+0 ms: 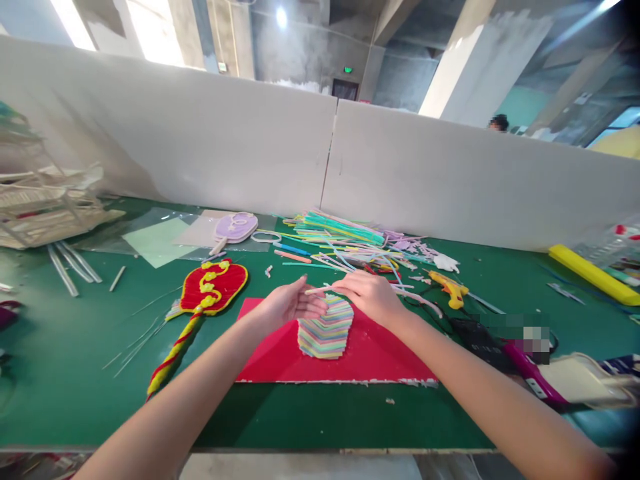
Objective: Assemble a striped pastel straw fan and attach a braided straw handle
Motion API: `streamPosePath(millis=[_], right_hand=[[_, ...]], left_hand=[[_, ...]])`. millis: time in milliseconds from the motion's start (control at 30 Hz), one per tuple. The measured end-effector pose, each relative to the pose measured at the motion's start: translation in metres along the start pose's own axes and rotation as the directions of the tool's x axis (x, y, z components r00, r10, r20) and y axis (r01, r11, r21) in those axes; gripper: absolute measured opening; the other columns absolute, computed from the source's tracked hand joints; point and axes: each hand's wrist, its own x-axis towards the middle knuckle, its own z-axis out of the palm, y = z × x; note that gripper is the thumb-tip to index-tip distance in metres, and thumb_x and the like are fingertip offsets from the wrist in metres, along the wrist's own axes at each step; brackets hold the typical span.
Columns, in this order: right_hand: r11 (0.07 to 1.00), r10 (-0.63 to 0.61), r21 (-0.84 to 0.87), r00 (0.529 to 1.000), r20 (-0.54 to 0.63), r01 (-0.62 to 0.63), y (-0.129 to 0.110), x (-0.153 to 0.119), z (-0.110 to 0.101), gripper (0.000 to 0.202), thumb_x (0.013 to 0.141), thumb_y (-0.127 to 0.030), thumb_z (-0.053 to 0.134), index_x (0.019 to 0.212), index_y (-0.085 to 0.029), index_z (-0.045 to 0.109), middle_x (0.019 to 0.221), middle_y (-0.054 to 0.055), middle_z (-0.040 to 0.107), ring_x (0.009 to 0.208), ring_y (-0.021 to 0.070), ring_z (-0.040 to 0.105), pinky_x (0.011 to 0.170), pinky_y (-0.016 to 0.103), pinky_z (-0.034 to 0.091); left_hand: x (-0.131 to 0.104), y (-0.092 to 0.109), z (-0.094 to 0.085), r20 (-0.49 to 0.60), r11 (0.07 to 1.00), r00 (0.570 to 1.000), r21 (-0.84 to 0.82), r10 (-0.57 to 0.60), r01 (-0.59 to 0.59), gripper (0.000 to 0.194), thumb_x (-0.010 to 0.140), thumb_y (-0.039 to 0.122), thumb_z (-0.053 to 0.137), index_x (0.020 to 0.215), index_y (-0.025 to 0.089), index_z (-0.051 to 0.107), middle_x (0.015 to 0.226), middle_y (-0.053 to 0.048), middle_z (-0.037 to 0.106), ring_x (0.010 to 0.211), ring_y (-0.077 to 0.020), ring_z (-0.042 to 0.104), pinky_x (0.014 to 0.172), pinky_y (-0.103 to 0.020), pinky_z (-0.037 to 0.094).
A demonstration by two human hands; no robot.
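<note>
My right hand [369, 297] pinches a pale pink pipe cleaner [420, 297], whose long end trails off to the right. The short end reaches across to my left hand [293, 307], near the thumb. That hand is open, palm turned up and fingers stretched out; whether it touches the stem I cannot tell. Just below both hands lies a leaf-like piece of striped pastel pipe cleaners [325, 333], its upper edge partly covered by fingers. It rests on a red board [395, 363].
A red and yellow fan [227, 293] lies at left. Loose pipe cleaners [340, 230] pile up behind my hands, a lilac fan [237, 227] to their left. A yellow glue gun [449, 287], a phone [483, 343] and a yellow bar [595, 273] are at right. White partitions [200, 133] stand behind.
</note>
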Motion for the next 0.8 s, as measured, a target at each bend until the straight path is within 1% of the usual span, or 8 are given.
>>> streamPosePath(millis=[67, 167, 400, 533, 600, 700, 767, 800], right_hand=[[0.981, -0.151, -0.125, 0.988, -0.017, 0.148, 0.002, -0.005, -0.002, 0.023, 0.091, -0.022, 0.046, 0.095, -0.017, 0.067, 0.081, 0.006, 0.069, 0.073, 0.0156, 0.057, 0.067, 0.027, 0.044], [0.920, -0.311, -0.261, 0.950, -0.030, 0.293, 0.002, -0.013, -0.004, 0.024, 0.090, -0.014, 0.045, 0.102, -0.016, 0.065, 0.084, 0.005, 0.070, 0.068, 0.0148, 0.054, 0.064, 0.028, 0.044], [0.863, -0.381, -0.359, 0.925, 0.001, 0.356, -0.001, -0.024, -0.014, 0.030, 0.089, -0.014, 0.046, 0.113, -0.025, 0.060, 0.092, 0.002, 0.069, 0.066, 0.0129, 0.052, 0.059, 0.028, 0.040], [0.875, -0.359, -0.326, 0.932, 0.054, 0.356, -0.002, -0.026, -0.016, 0.027, 0.090, -0.014, 0.043, 0.103, -0.022, 0.065, 0.078, 0.003, 0.069, 0.061, 0.0132, 0.050, 0.053, 0.027, 0.035], [0.934, -0.283, -0.203, 0.956, 0.079, 0.293, -0.002, -0.025, -0.015, 0.027, 0.090, -0.015, 0.041, 0.094, -0.020, 0.067, 0.070, 0.003, 0.067, 0.061, 0.0135, 0.050, 0.053, 0.027, 0.034], [0.997, -0.019, 0.080, 0.982, 0.188, 0.004, -0.004, -0.020, -0.018, 0.026, 0.090, -0.026, 0.044, 0.085, -0.020, 0.068, 0.070, 0.003, 0.066, 0.063, 0.0126, 0.052, 0.055, 0.024, 0.035], [0.939, 0.139, 0.250, 0.927, 0.349, -0.235, -0.005, -0.015, -0.024, 0.028, 0.088, -0.034, 0.046, 0.078, -0.019, 0.067, 0.065, 0.001, 0.063, 0.058, 0.0112, 0.050, 0.054, 0.023, 0.034], [0.888, 0.180, 0.314, 0.882, 0.435, -0.337, -0.006, -0.013, -0.028, 0.031, 0.087, -0.038, 0.047, 0.074, -0.017, 0.066, 0.060, 0.000, 0.059, 0.054, 0.0103, 0.047, 0.052, 0.022, 0.033]], left_hand=[[-0.002, 0.004, -0.006, 0.158, 0.983, 0.971, 0.008, -0.182, 0.183, 0.041, 0.089, 0.042, 0.041, 0.086, 0.009, 0.064, 0.069, -0.009, 0.069, 0.060, -0.0138, 0.066, 0.059, -0.020, 0.050], [-0.004, 0.000, -0.006, 0.279, 0.966, 0.926, 0.021, -0.254, 0.259, 0.038, 0.085, 0.045, 0.047, 0.083, 0.011, 0.065, 0.060, -0.004, 0.065, 0.052, -0.0126, 0.062, 0.052, -0.020, 0.048], [-0.013, -0.016, 0.010, 0.275, 0.993, 0.956, -0.030, -0.099, 0.111, 0.019, 0.072, 0.031, 0.068, 0.075, 0.012, 0.064, 0.049, 0.004, 0.050, 0.040, -0.0049, 0.044, 0.047, -0.017, 0.040], [-0.019, -0.009, 0.014, 0.255, 0.967, 0.966, 0.255, -0.042, -0.026, 0.024, 0.074, 0.039, 0.064, 0.073, 0.015, 0.064, 0.053, 0.002, 0.054, 0.047, -0.0083, 0.049, 0.053, -0.021, 0.040], [-0.021, -0.003, 0.019, 0.254, 0.814, 0.963, 0.540, 0.086, -0.215, 0.029, 0.080, 0.042, 0.054, 0.069, 0.017, 0.063, 0.055, -0.001, 0.058, 0.053, -0.0120, 0.053, 0.056, -0.024, 0.040], [-0.024, 0.003, 0.025, 0.321, 0.293, 0.879, 0.854, 0.353, -0.429, 0.030, 0.085, 0.037, 0.045, 0.070, 0.018, 0.062, 0.060, -0.004, 0.059, 0.058, -0.0158, 0.054, 0.063, -0.028, 0.040], [-0.025, 0.003, 0.027, 0.422, -0.004, 0.788, 0.883, 0.449, -0.470, 0.029, 0.087, 0.033, 0.041, 0.075, 0.019, 0.062, 0.063, -0.006, 0.059, 0.061, -0.0177, 0.054, 0.068, -0.032, 0.041], [-0.026, 0.002, 0.026, 0.476, -0.092, 0.749, 0.865, 0.460, -0.493, 0.029, 0.088, 0.032, 0.038, 0.078, 0.019, 0.063, 0.065, -0.007, 0.059, 0.063, -0.0186, 0.055, 0.071, -0.033, 0.042]])
